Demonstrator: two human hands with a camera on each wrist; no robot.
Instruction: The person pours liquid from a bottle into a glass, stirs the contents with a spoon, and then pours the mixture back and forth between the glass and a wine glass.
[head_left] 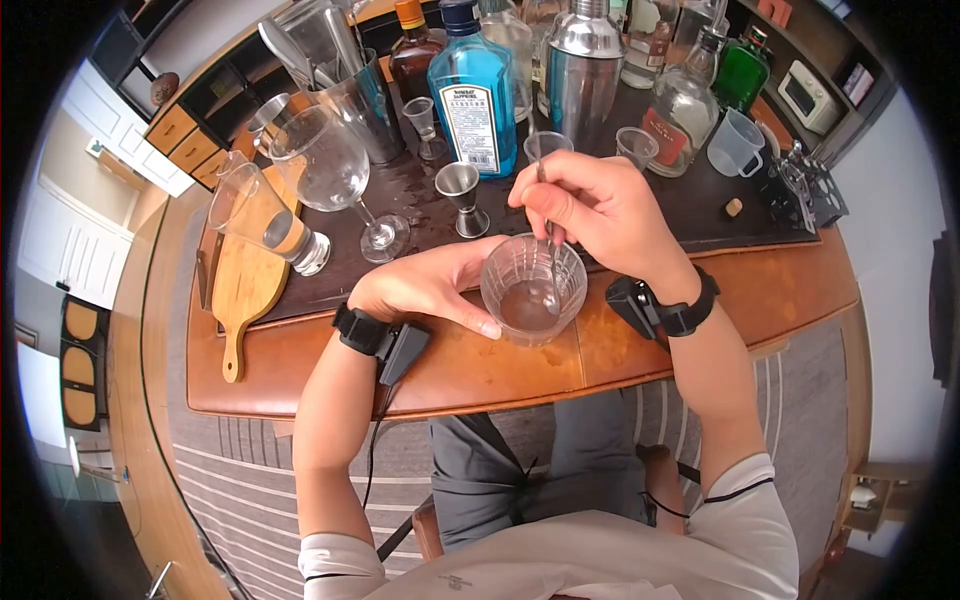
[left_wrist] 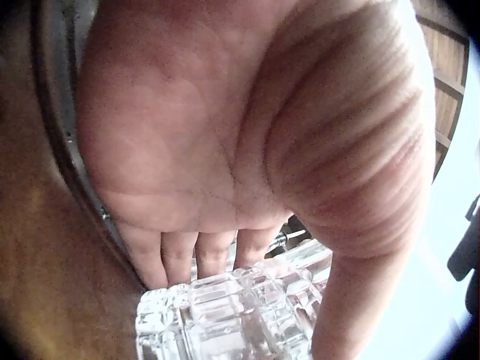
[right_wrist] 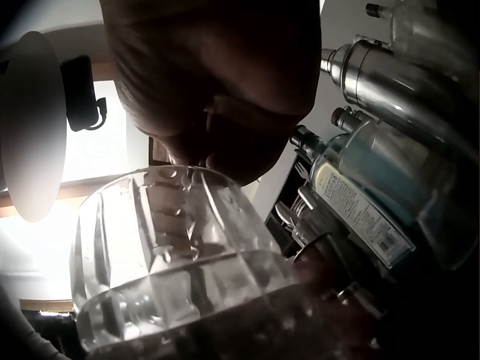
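In the head view my left hand (head_left: 430, 285) holds a cut-glass tumbler (head_left: 528, 322) at the table's front edge, thumb on the near side and fingers behind. The left wrist view shows the tumbler's ribbed wall (left_wrist: 232, 315) between thumb and fingers. Above the rim, my right hand (head_left: 605, 205) pinches a thin metal bar spoon (head_left: 554, 272), which reaches down into the tumbler. Some clear liquid appears low in the glass. From the right wrist, that hand (right_wrist: 225, 82) looks dark over the tumbler (right_wrist: 172, 270). A steel jigger (head_left: 460, 190) stands just beyond the left hand.
Behind stand a blue gin bottle (head_left: 472, 100), a steel shaker (head_left: 585, 80), a clear bottle (head_left: 682, 110) and a green bottle (head_left: 742, 75). At left are a stemmed glass (head_left: 325, 165), a tilted tall glass (head_left: 262, 215) and a wooden board (head_left: 245, 285). A plastic jug (head_left: 735, 145) and cork (head_left: 734, 207) sit right.
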